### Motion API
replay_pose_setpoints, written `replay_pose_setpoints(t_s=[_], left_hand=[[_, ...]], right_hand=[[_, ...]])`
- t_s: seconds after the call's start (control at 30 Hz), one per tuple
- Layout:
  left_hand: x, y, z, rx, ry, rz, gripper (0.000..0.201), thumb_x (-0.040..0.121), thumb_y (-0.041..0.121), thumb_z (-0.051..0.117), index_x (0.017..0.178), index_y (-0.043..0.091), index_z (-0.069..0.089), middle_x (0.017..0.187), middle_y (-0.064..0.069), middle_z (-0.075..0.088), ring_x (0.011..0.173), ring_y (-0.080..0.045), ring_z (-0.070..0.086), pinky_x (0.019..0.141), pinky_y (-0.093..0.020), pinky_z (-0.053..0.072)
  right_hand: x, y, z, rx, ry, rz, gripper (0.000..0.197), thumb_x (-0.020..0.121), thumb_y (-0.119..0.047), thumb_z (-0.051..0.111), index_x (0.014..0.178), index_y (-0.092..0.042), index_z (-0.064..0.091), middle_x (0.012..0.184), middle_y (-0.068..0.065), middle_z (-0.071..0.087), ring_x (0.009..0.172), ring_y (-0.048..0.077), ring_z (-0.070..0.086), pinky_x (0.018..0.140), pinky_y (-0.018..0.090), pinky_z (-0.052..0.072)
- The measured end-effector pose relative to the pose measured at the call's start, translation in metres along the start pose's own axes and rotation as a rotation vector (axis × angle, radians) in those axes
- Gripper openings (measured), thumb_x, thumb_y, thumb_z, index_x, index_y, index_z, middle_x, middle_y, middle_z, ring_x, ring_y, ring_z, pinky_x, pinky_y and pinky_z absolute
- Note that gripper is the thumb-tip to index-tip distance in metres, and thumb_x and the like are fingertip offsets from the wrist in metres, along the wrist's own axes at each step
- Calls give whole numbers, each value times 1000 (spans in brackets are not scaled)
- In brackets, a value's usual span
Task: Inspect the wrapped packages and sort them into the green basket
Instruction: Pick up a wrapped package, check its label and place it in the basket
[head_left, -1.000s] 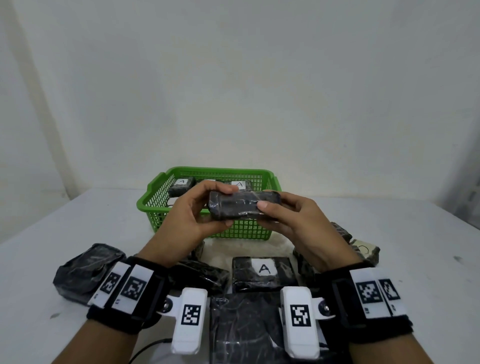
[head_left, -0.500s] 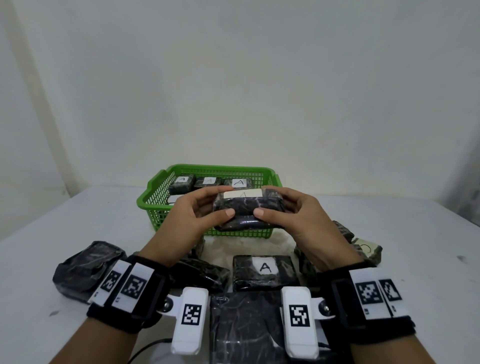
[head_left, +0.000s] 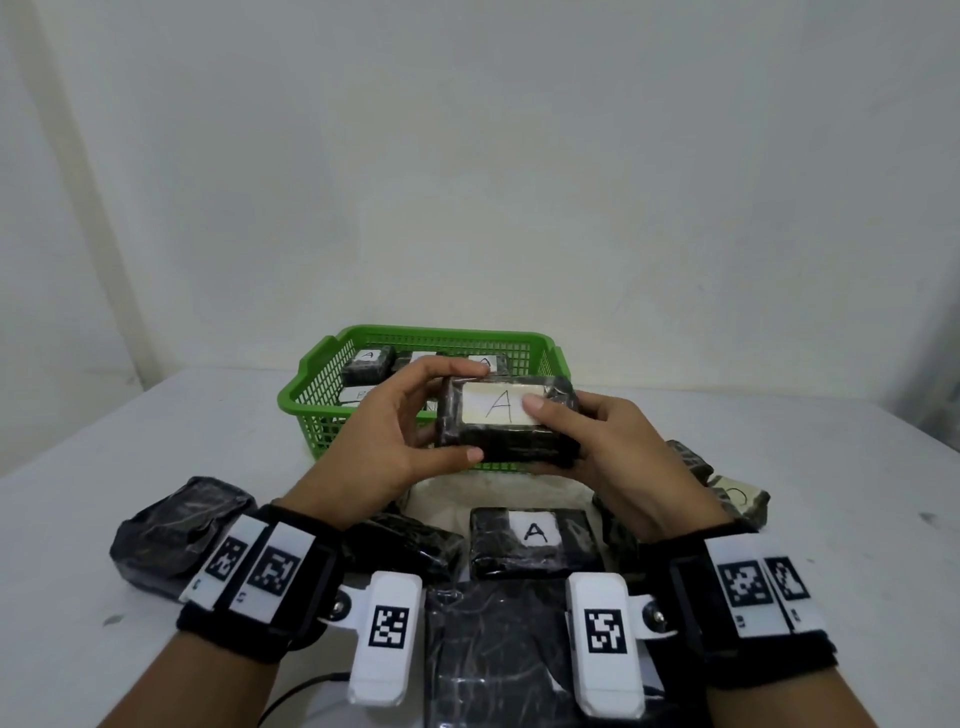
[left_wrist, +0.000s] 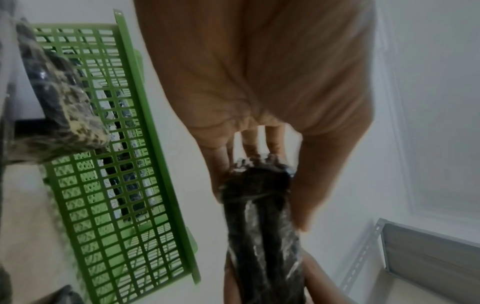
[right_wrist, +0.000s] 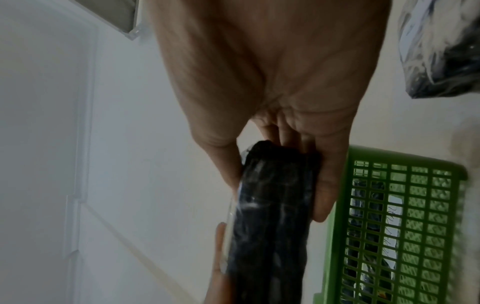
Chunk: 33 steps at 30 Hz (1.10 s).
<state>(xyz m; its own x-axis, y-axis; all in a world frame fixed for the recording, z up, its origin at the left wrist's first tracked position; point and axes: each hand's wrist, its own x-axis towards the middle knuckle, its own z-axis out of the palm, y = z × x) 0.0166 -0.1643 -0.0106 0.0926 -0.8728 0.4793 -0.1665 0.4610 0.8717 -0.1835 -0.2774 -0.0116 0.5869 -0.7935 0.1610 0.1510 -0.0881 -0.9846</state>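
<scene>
1. You face a plain pale wall (head_left: 467, 156) across a white tabletop (head_left: 130, 441).
2. Both your hands hold a black plastic-wrapped rectangular package (head_left: 506, 426) in the air, just in front of the near wall of the green plastic lattice basket (head_left: 322, 410).
3. Your left hand (head_left: 395, 436) grips the package's left end, fingers curled over the far edge and thumb under the near edge.
4. Your right hand (head_left: 608, 447) grips the right end, thumb pressed on the white paper label (head_left: 498, 405), which faces you and reads "A".
5. Inside the basket lie more wrapped packages with "A" labels (head_left: 366, 361).
6. On the table near you rest a flat black wrapped package labelled "A" (head_left: 535, 540), a crumpled black bundle (head_left: 171, 535) at the left, and a mottled wrapped package (head_left: 737, 499) at the right.
</scene>
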Motion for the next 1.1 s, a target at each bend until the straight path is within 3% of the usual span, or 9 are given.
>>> replay_pose_setpoints(t_s=[0.13, 0.3, 0.43, 0.63, 0.8, 0.87, 0.93, 1.0, 1.1], left_hand=[[0, 2, 2, 40, 22, -134, 44, 89, 22, 78, 132, 23, 66, 127, 0, 72, 115, -20, 71, 94, -30, 58], [2, -3, 4, 149, 144, -113, 32, 91, 12, 73, 122, 19, 73, 111, -1, 79, 104, -18, 75, 90, -30, 60], [3, 0, 5, 78, 134, -127, 36, 87, 11, 76, 122, 14, 71, 115, -2, 78, 108, -17, 74, 89, -27, 60], [1, 0, -2, 260, 95, -128, 45, 78, 18, 87, 120, 25, 72, 113, 2, 77, 111, -13, 71, 97, -40, 58], [3, -4, 3, 199, 175, -94, 39, 77, 9, 87, 113, 15, 72, 106, -5, 78, 103, -18, 74, 89, -37, 62], [4, -4, 2, 177, 175, -90, 39, 76, 5, 87, 111, 14, 72, 109, -5, 78, 107, -15, 73, 88, -29, 61], [4, -5, 2, 141, 168, -74, 38, 76, -1, 85, 108, 14, 71, 111, -5, 77, 112, -14, 71, 88, -25, 59], [4, -8, 4, 97, 169, -52, 39, 76, -7, 83, 107, 12, 69, 113, -7, 76, 115, -18, 70, 91, -26, 58], [5, -11, 5, 69, 158, -28, 39, 78, -14, 78, 109, 6, 66, 118, -13, 72, 121, -22, 66, 95, -27, 57]], right_hand=[[5, 6, -4, -122, 64, -73, 78, 62, -45, 95, 129, -13, 70, 117, 5, 79, 113, 24, 75, 107, 48, 53], [0, 0, 0, -99, 7, -20, 75, 65, -35, 96, 128, -5, 69, 114, 8, 79, 106, 24, 77, 98, 46, 60], [-3, -4, 1, -124, 76, -58, 38, 82, -9, 85, 118, -5, 73, 110, 11, 80, 101, 24, 78, 92, 40, 63], [-5, -8, 3, -131, 145, -164, 41, 79, -8, 88, 117, -12, 73, 111, 7, 80, 103, 19, 77, 96, 41, 61], [-5, -9, 5, -45, 97, -136, 60, 74, -29, 93, 127, -12, 70, 119, 9, 77, 112, 25, 75, 99, 45, 60], [-6, -11, 8, 18, 37, -37, 68, 78, -47, 86, 131, -8, 68, 124, 14, 75, 110, 29, 74, 101, 48, 59], [-11, -16, 11, 56, -30, 62, 59, 78, -59, 73, 119, -17, 75, 125, 19, 73, 109, 37, 74, 104, 52, 56], [-14, -18, 12, 96, -88, 144, 51, 75, -57, 68, 114, -23, 76, 129, 24, 69, 115, 43, 70, 106, 53, 55], [-15, -17, 11, 128, -149, 165, 50, 80, -43, 75, 121, -13, 72, 131, 27, 68, 120, 44, 67, 106, 47, 56]])
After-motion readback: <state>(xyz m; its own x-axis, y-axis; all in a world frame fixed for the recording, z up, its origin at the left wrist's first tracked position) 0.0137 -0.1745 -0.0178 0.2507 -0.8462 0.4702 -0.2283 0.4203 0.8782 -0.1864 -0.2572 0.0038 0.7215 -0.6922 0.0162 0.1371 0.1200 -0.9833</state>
